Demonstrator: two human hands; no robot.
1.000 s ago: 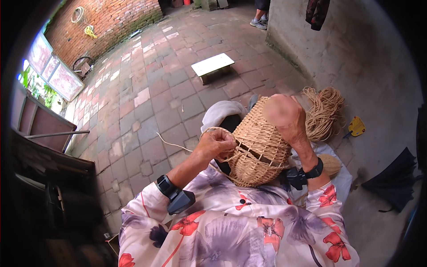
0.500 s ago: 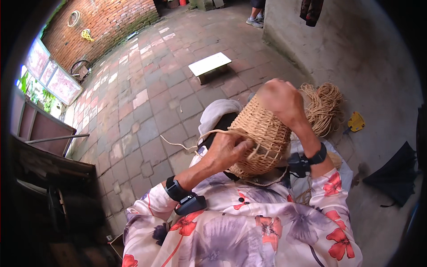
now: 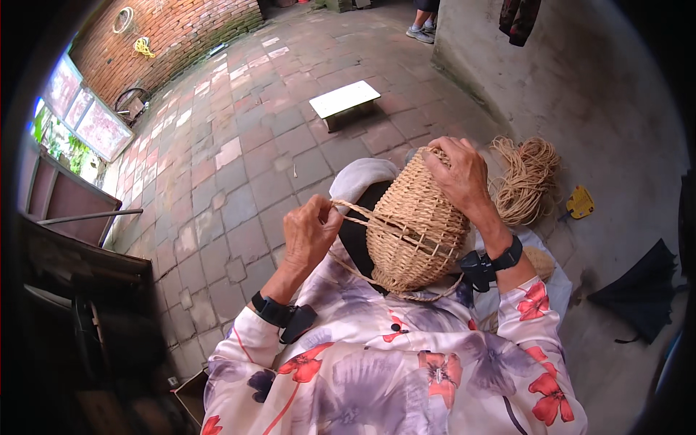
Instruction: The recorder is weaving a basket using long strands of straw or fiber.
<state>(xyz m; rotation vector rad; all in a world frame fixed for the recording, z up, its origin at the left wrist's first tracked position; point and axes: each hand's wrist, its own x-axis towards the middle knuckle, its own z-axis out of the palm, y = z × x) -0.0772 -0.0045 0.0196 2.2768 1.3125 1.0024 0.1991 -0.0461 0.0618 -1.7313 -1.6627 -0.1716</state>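
Note:
A tan woven basket (image 3: 417,225) rests tilted on my lap, with a dark gap running across its weave. My right hand (image 3: 460,174) grips the far upper rim, fingers curled over the edge. Left of the basket, my left hand (image 3: 312,226) pinches a twisted straw cord (image 3: 351,206) that stretches taut to the gap in the weave. Another length of cord loops below, along the basket's near side. A grey-white cloth (image 3: 362,177) lies over my knee beside the basket.
A heap of loose straw cord (image 3: 528,177) lies on the floor to the right, near a yellow tool-like object (image 3: 580,202) and a folded black umbrella (image 3: 639,290). A low white-topped stool (image 3: 344,100) stands ahead on the paving. Another person's feet (image 3: 420,32) show beside the wall.
My left hand has pulled away from the basket to the left, drawing the cord out with it. My right hand has shifted slightly down while staying at the rim.

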